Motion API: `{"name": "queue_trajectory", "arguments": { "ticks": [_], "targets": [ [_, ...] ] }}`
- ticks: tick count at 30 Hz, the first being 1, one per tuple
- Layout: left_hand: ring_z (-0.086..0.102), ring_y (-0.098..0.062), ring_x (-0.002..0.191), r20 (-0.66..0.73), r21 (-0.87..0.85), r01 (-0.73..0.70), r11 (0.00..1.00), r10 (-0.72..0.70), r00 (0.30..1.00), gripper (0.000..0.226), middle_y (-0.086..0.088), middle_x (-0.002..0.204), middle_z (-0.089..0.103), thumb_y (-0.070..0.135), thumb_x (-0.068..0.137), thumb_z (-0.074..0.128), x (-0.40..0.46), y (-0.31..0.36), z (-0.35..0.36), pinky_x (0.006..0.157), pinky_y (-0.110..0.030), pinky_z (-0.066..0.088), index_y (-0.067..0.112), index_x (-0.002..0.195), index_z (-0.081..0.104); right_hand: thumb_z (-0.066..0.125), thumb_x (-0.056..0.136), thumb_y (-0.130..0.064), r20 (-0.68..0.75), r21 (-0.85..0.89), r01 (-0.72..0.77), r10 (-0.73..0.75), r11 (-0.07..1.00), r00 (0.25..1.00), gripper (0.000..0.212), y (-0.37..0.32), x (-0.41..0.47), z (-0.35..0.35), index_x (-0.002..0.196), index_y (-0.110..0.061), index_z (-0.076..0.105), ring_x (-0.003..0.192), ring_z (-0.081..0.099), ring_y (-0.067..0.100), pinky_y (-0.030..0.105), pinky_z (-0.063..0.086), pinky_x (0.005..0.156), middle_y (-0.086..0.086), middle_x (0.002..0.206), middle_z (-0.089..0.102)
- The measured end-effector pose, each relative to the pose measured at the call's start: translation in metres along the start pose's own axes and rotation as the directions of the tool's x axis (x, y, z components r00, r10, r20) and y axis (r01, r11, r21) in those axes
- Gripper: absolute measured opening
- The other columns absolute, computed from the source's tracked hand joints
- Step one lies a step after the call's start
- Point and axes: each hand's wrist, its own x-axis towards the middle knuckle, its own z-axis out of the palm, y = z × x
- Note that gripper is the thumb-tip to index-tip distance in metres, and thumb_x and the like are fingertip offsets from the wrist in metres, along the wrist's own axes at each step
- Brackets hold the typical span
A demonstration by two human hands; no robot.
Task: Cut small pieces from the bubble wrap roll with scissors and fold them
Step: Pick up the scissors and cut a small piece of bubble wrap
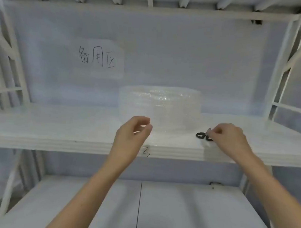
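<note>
Two hands near the shelf (56, 143) edge — left hand (132, 135) curled empty, right hand (227, 138) touching scissors (204, 136) beside the bubble wrap roll (159, 107).

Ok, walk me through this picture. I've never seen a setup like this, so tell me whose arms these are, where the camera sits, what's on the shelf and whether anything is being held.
There is no machine here. The two bare arms belong to a person, and the single picture comes from a wide-angle camera worn on their head, looking forward and down, so the shelf edges look bent.

They stand at a white shelf. On it sits a bubble wrap roll, clear and standing on its end. To its right lie scissors, of which only the black handle loops show. A loose clear sheet appears to hang over the shelf's front edge there, but it is hard to make out.

The left hand is curled in front of the roll, seemingly empty. The right hand reaches over the scissors, fingertips at the handles; whether it grips them yet is unclear. Handwritten characters mark the back panel.
</note>
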Motion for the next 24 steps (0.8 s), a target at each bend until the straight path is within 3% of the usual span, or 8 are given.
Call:
{"name": "queue_trajectory", "arguments": {
  "ticks": [2,6,9,12,19,24],
  "targets": [
    [0.062,-0.005,0.103,0.046,0.086,0.132,0.988,-0.136,0.990,0.027,0.012,0.120,0.064,0.032,0.092,0.061,0.008,-0.008,0.009,0.074,-0.014,0.048,0.024,0.118,0.063,0.056,0.085,-0.032,0.019,-0.146,-0.096,0.100,0.985,0.995,0.031,0.010,0.003,0.012,0.066,-0.009,0.061,0.070,0.058,0.033,0.033,0.041,0.057,0.013,0.078,0.066],
    [0.060,-0.014,0.106,0.064,0.182,0.260,0.948,-0.275,0.959,0.044,0.005,0.120,0.064,0.042,0.088,0.063,0.027,-0.032,0.026,0.087,-0.030,0.048,0.017,0.124,0.059,0.048,0.091,-0.044,-0.024,-0.259,-0.150,0.149,0.954,0.989,0.044,0.016,0.014,0.028,0.062,-0.011,0.044,0.060,0.046,0.027,0.031,0.036,0.055,0.013,0.077,0.058],
    [0.063,-0.014,0.096,0.085,0.233,0.253,0.939,-0.279,0.957,0.036,0.006,0.102,0.069,0.045,0.088,0.062,0.040,-0.037,0.035,0.076,-0.027,0.045,0.017,0.110,0.067,0.050,0.089,-0.046,-0.033,-0.343,-0.146,0.144,0.928,0.989,0.043,0.007,0.028,0.025,0.061,-0.014,0.044,0.067,0.050,0.028,0.030,0.038,0.058,0.008,0.075,0.053],
    [0.064,-0.012,0.086,0.143,0.276,0.223,0.935,-0.269,0.952,0.027,0.007,0.092,0.072,0.045,0.087,0.062,0.048,-0.037,0.042,0.071,-0.026,0.046,0.021,0.097,0.072,0.055,0.082,-0.046,0.054,-0.406,-0.106,0.140,0.908,0.989,0.039,0.000,0.041,0.031,0.061,-0.015,0.045,0.067,0.053,0.028,0.026,0.034,0.050,0.007,0.078,0.055],
    [0.066,-0.012,0.089,0.128,0.324,0.244,0.914,-0.298,0.946,0.032,0.013,0.091,0.074,0.056,0.078,0.057,0.053,-0.043,0.052,0.076,-0.031,0.048,0.033,0.094,0.071,0.064,0.076,-0.023,0.251,-0.429,-0.070,0.193,0.901,0.949,0.028,-0.010,0.061,0.031,0.063,-0.012,0.042,0.053,0.045,0.018,0.023,0.032,0.046,0.002,0.064,0.048],
    [0.065,-0.011,0.089,0.116,0.368,0.254,0.895,-0.315,0.942,0.025,0.015,0.091,0.074,0.049,0.086,0.057,0.051,-0.036,0.058,0.069,-0.027,0.042,0.032,0.096,0.072,0.074,0.076,-0.029,0.315,-0.423,-0.097,0.247,0.901,0.916,0.036,-0.009,0.064,0.020,0.068,-0.011,0.043,0.056,0.051,0.020,0.025,0.039,0.049,0.003,0.069,0.052]
  ]
}}
